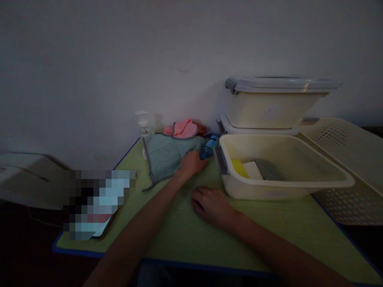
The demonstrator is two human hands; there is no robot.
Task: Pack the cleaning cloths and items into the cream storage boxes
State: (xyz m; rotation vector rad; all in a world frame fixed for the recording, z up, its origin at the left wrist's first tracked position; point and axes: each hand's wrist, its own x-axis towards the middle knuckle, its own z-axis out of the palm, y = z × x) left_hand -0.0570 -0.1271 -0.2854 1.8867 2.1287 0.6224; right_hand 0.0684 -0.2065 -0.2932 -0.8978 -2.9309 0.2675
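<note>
My left hand (194,162) is closed at the lower right edge of a grey-green cloth (167,153) with a dark trim; its fingertips are mostly hidden. Just beyond those knuckles a blue plastic bottle (209,147) lies tilted against the storage box. Nearer to me, my right hand (212,205) rests on the tabletop with its fingers curled in, and nothing shows in it. To its right stands an open cream storage box (287,185). Inside the box are a yellow item (239,168), a white item (253,170) and a dark grey cloth (267,170).
Behind the cloth are a pump bottle (144,124) and a folded pink cloth (185,128). A lidded box (269,109) stands at the back right. A perforated cream basket (353,147) is at the far right. A blurred-out phone-like device (103,227) lies on the green table (191,243), left side.
</note>
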